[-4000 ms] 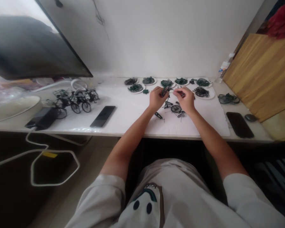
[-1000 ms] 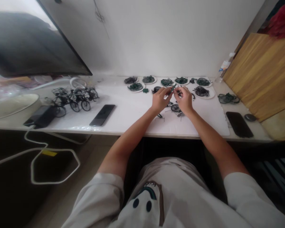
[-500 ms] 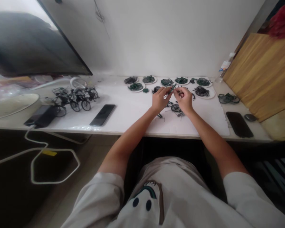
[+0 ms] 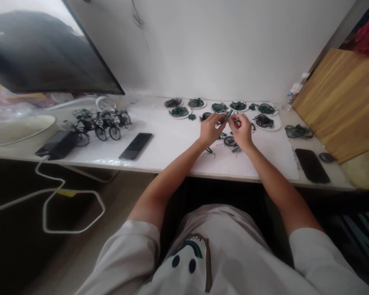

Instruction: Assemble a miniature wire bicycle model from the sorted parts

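Left hand (image 4: 210,128) and right hand (image 4: 242,129) pinching a dark green model part (image 4: 226,116) between their fingertips, loose wheel (image 4: 229,141) just under the right hand, plates of parts (image 4: 188,114) beyond, model bicycles (image 4: 98,123) far left of both

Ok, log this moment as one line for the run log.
left hand: pinches small green part | right hand: pinches its other end | under hands: loose wheel on white mat | behind: dishes of parts
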A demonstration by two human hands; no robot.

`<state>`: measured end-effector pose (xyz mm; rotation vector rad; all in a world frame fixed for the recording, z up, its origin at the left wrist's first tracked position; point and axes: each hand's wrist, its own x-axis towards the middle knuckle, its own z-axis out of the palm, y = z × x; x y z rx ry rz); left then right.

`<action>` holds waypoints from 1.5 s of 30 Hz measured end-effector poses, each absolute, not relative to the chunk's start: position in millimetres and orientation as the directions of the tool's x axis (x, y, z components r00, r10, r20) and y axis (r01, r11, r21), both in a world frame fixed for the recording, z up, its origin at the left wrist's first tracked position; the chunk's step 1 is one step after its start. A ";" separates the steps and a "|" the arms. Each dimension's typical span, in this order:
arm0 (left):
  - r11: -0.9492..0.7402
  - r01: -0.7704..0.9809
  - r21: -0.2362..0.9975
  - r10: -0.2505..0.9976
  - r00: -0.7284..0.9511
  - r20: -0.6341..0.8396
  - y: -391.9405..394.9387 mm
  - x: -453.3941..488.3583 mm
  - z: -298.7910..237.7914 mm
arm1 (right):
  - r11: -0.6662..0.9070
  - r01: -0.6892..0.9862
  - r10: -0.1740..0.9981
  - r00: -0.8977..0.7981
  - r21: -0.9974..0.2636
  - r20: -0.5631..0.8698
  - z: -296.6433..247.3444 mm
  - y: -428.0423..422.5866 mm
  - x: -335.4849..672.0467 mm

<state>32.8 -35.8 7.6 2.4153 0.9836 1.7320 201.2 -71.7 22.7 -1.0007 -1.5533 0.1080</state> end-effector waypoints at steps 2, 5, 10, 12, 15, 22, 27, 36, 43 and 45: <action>-0.804 0.489 0.338 0.476 0.189 0.859 -34.8 32.8 6.6 | 0.609 0.503 0.662 0.103 -0.613 0.742 21.1 -69.4 201.1; -0.797 0.513 0.319 0.473 0.201 0.858 -32.6 31.9 4.2 | 0.581 0.473 0.711 0.102 -0.662 0.696 18.3 -64.5 203.0; -0.787 0.537 0.303 0.473 0.210 0.856 -29.6 31.1 0.5 | 0.556 0.471 0.745 0.084 -0.685 0.662 13.9 -59.6 206.0; -0.796 0.521 0.307 0.461 0.194 0.866 -29.8 31.7 0.4 | 0.565 0.475 0.730 0.092 -0.675 0.677 13.8 -61.2 205.0; -0.810 0.492 0.320 0.454 0.179 0.873 -32.0 33.0 2.1 | 0.598 0.491 0.678 0.111 -0.633 0.726 16.4 -66.5 202.3; -0.807 0.484 0.337 0.466 0.173 0.868 -35.4 33.8 5.2 | 0.630 0.533 0.614 0.103 -0.564 0.783 22.8 -73.2 201.0; -0.812 0.482 0.329 0.458 0.177 0.871 -33.4 33.1 4.4 | 0.619 0.562 0.610 0.097 -0.549 0.787 21.0 -70.6 202.1; -0.829 0.479 0.288 0.423 0.202 0.883 -27.5 32.6 -0.6 | 0.609 0.570 0.605 0.115 -0.551 0.788 17.3 -66.9 202.2; -0.820 0.495 0.287 0.425 0.192 0.885 -30.6 31.7 1.9 | 0.602 0.510 0.658 0.121 -0.615 0.744 19.6 -69.2 201.5; -0.821 0.493 0.286 0.425 0.195 0.884 -31.6 31.6 2.9 | 0.607 0.507 0.652 0.123 -0.612 0.748 19.9 -69.6 201.5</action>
